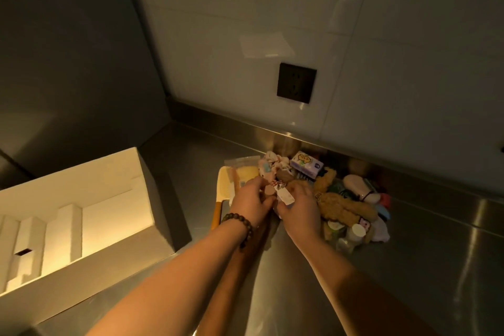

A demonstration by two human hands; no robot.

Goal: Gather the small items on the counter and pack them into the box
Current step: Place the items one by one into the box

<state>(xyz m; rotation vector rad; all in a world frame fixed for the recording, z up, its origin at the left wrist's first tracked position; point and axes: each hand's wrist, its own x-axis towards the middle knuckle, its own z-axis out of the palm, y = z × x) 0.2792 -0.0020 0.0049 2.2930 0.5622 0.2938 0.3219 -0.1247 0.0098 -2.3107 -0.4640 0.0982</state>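
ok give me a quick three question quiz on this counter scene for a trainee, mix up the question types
1. True or false: the white box sits to the left of the pile of small items.
2. Multiple choice: what is worn on the left wrist? A) a watch B) a beaded bracelet C) nothing
3. Short answer: what is mounted on the wall behind the pile?

Key
1. True; the box stands open at the counter's left side.
2. B; the left hand and right hand both reach into the pile.
3. A dark power socket.
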